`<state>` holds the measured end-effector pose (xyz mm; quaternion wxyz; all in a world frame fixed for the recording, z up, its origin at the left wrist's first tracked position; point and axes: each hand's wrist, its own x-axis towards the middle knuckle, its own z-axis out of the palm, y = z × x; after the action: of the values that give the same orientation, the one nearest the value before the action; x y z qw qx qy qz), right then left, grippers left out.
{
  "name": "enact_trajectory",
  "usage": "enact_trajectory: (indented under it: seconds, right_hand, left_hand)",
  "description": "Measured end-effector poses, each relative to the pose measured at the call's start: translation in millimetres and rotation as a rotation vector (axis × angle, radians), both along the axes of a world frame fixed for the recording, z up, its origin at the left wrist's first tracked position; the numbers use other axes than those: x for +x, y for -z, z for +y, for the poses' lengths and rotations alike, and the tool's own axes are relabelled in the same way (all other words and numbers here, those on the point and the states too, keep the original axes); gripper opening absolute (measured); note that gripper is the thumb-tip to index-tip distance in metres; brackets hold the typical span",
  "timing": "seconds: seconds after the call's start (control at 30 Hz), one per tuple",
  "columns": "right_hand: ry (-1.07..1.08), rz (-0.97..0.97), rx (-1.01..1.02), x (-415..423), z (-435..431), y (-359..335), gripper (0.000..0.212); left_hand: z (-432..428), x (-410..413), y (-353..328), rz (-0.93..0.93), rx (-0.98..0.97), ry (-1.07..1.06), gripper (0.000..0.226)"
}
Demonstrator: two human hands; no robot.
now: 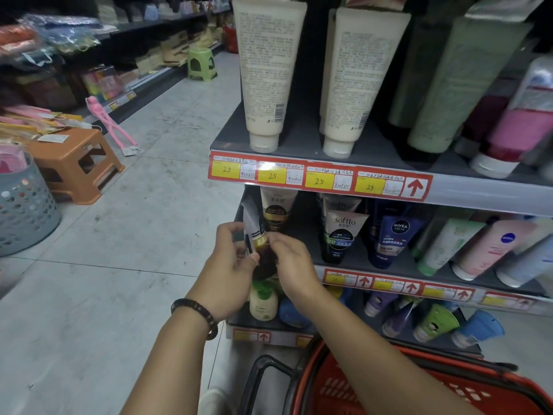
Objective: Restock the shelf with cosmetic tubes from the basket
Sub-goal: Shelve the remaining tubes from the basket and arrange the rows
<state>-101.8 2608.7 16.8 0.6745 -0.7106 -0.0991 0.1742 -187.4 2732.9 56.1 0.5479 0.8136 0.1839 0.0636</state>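
I hold a white and dark cosmetic tube [256,235] with a yellow-green label band upright between both hands, at the left end of the middle shelf [353,259]. My left hand [232,265] grips its left side and my right hand [291,262] pinches its dark lower end. Behind it on that shelf stands a similar Softto tube [276,209]. The red basket [389,387] with a black handle sits low in front of me, under my right forearm; its contents are hidden.
The top shelf [299,142] carries two cream tubes [267,70], green and pink ones, above yellow price tags. Softto, Nivea and pastel tubes fill the middle shelf; small bottles stand below. In the aisle to the left are an orange stool [74,163], a grey perforated bin [24,205] and a green stool [201,63].
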Motion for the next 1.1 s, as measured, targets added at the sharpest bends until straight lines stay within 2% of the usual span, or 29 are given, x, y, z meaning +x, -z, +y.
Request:
enact_trajectory:
  seconds: [0.17, 0.37, 0.63, 0.9, 1.1]
  right_hand:
    - [-0.01, -0.047, 0.019, 14.6, -15.1, -1.2, 0.013]
    - [0.068, -0.225, -0.117, 28.2, -20.3, -7.1, 0.026]
    - [0.206, -0.304, -0.22, 34.3, -23.4, 4.5, 0.031]
    - [0.264, -0.275, -0.252, 34.3, -15.6, 16.1, 0.03]
    - [0.256, -0.271, -0.304, 31.0, -11.8, 11.4, 0.024]
  left_hand:
    - [7.2, 12.8, 5.2, -0.053, 0.001, -0.08, 0.051]
    - [-1.9, 32.9, 15.0, -0.128, -0.146, -0.317, 0.031]
    - [-9.4, 46.0, 23.2, -0.123, -0.156, -0.232, 0.042]
    - [-9.7, 52.6, 33.0, -0.044, -0.188, -0.142, 0.071]
    - [-12.4, 53.9, 27.9, -0.062, -0.184, -0.109, 0.072]
